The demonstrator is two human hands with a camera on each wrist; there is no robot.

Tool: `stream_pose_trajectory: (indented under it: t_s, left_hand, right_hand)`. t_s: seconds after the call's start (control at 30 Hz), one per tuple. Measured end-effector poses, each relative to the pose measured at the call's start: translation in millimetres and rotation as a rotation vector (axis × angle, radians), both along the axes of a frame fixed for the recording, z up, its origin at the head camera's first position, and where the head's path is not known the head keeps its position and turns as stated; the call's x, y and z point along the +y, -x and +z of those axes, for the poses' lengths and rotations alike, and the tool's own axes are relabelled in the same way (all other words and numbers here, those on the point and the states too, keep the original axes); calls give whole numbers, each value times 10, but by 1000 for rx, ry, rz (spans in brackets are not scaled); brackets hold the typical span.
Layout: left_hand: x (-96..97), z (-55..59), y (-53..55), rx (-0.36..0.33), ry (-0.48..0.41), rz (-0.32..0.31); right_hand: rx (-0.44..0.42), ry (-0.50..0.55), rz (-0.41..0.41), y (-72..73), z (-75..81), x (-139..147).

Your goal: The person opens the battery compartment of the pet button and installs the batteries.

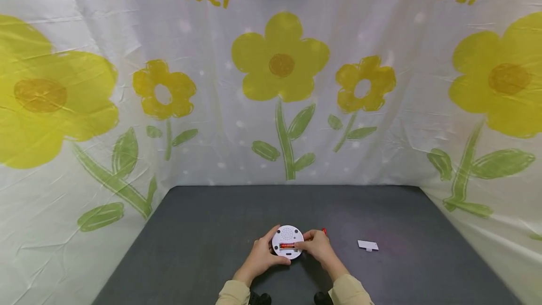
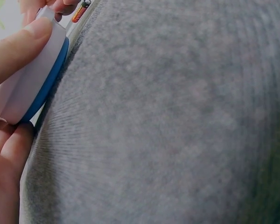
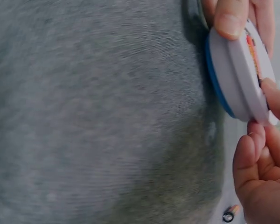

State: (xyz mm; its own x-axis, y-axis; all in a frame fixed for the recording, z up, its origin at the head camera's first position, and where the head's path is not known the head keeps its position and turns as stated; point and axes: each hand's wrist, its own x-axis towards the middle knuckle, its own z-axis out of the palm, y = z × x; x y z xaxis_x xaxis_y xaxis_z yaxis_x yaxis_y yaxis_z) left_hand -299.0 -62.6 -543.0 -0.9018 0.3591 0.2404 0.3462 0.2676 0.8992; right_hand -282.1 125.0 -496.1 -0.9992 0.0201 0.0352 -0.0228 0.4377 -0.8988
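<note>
A round white device [image 1: 288, 234] with a blue lower band is tilted above the table, its speaker holes and small dark feet facing up. My left hand [image 1: 261, 254] grips it by the rim, thumb on the near side and fingers around the left side. A red battery [image 1: 286, 245] lies in its slot. My right hand [image 1: 318, 246] has its thumb on the right end of that battery, with curled fingers against the device's rim [image 3: 242, 100]. Partly behind the right hand, a second red battery [image 1: 324, 231] lies on the table.
A white battery cover [image 1: 368, 245] with a small tab lies to the right on the dark grey table [image 1: 203, 211]. Flower-printed curtains [image 1: 220, 145] rise behind the table and along both sides.
</note>
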Motion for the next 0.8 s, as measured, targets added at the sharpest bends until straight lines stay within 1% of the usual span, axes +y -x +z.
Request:
stream_pose_trajectory:
  t_s: [0.17, 0.3, 0.4, 0.47, 0.53, 0.67, 0.8]
  left_hand:
    - [5, 0, 0, -11, 15, 6]
    - [18, 9, 0, -6, 22, 4]
    - [24, 15, 0, -10, 22, 3]
    - [23, 16, -1, -14, 19, 4]
    - [18, 12, -3, -11, 11, 2]
    - [8, -9, -1, -11, -3, 2]
    - [9, -22, -2, -17, 4, 9]
  right_hand:
    - [26, 56, 25, -25, -59, 35]
    - [43, 98, 83, -32, -75, 95]
    - [65, 107, 132, -31, -91, 172]
    - [91, 94, 138, -25, -112, 234]
    - [124, 74, 109, -15, -139, 297]
    - [183, 33, -12, 5, -188, 418]
    - [220, 42, -107, 8, -222, 519]
